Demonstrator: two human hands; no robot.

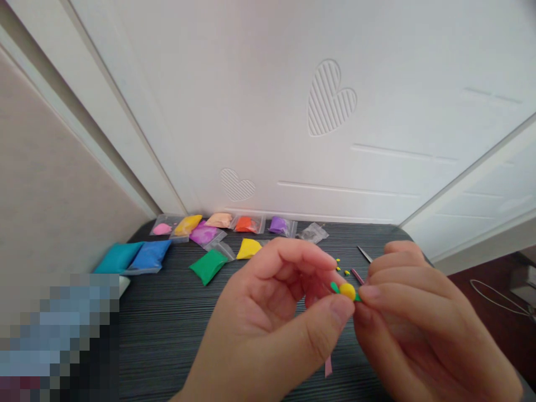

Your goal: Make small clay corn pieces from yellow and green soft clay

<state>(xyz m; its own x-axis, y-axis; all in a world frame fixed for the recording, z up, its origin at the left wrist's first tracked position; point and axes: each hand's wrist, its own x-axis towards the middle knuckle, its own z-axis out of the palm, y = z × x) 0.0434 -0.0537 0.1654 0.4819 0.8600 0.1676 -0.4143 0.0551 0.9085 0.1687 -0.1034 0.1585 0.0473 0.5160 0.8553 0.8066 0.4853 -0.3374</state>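
My left hand (272,318) is raised over the dark striped table (167,335), thumb and fingers pinched on a small yellow clay ball with green bits (347,290). My right hand (414,318) is curled beside it, fingertips touching the ball's right side; a thin pink tool (358,276) sticks up from behind these fingers. A pink strip (328,366) hangs below the hands. Tiny yellow and green crumbs (345,272) lie on the table behind the ball.
Several small bags of coloured clay lie along the table's far edge: blue (149,254), teal (117,258), green (208,265), yellow (248,248), pink, purple (278,225), orange (245,224). A thin metal tool (364,254) lies at the back right. White panelled wall behind.
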